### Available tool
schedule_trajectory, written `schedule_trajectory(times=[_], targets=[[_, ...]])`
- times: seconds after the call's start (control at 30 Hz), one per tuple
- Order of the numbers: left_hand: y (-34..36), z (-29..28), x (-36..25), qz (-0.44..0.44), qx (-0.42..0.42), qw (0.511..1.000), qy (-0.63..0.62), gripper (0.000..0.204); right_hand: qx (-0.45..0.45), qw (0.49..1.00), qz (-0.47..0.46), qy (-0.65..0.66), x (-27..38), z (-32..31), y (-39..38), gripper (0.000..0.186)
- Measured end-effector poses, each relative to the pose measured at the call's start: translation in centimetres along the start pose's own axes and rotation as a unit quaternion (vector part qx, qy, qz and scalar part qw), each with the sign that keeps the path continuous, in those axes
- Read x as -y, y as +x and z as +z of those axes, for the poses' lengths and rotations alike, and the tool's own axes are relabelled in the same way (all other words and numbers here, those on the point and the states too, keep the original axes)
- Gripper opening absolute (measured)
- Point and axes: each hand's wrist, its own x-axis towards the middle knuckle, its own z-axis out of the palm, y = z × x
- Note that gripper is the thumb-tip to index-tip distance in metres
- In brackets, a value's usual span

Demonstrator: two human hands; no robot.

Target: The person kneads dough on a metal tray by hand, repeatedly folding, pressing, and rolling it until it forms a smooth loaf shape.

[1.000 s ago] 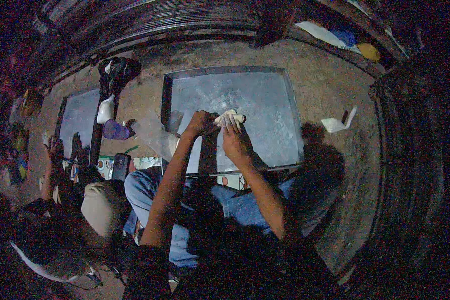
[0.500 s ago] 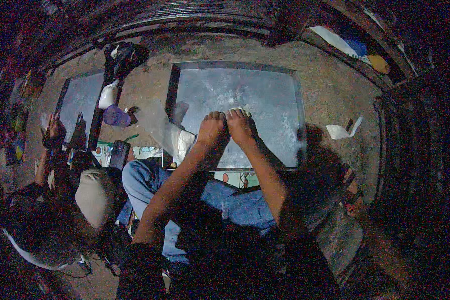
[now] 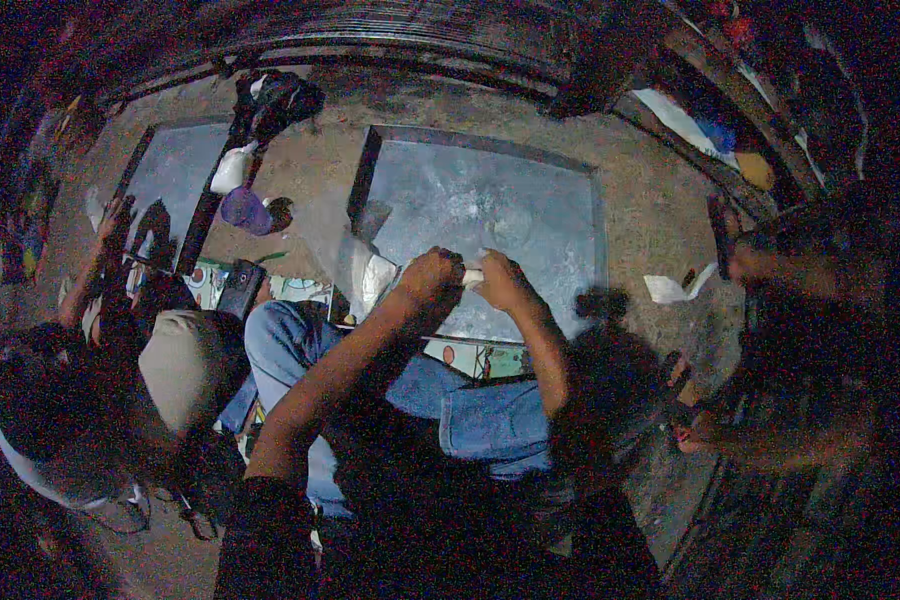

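Over the near half of a grey, shallow-rimmed tray [image 3: 540,190] dusted with white powder, both of my hands are raised close together. Between them spans a short, pale, dough-like piece [image 3: 472,278]. My left hand [image 3: 434,274] is curled around its left end, and my right hand [image 3: 504,282] pinches the right end. The fingers partly hide the piece, so its full shape does not show. Beside my left forearm, at the tray's left edge, lies a clear plastic bag with something white [image 3: 372,282] in it.
A person on my left has a hand [image 3: 117,215] by a second grey tray [image 3: 185,160]. Between the trays are a white bag [image 3: 232,168], a purple cup [image 3: 245,210] and a dark phone [image 3: 240,288]. White paper [image 3: 675,288] and another person's foot [image 3: 735,240] are at right.
My hands have drawn back toward me and parted slightly, so the pale piece shows between them. Another person's foot and leg have come in at the right. The view has shifted a little.
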Motion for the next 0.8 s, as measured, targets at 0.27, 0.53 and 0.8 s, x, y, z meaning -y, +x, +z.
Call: schedule_trajectory(times=[0.27,0.53,0.8], targets=[[0.5,0.5,1.3,0.116,-0.183,0.973,-0.074,0.013,-0.052,0.995,-0.014,0.082,-5.4,2.9,1.4,0.019],[-1.3,4.7,0.4,0.082,-0.191,0.977,-0.044,0.010,-0.048,0.993,-0.088,0.057,-4.9,2.8,2.5,0.017],[0.2,4.8,0.0,0.060,-0.152,0.986,0.035,0.012,-0.037,0.984,0.048,-0.165,-1.3,3.9,0.0,0.028]])
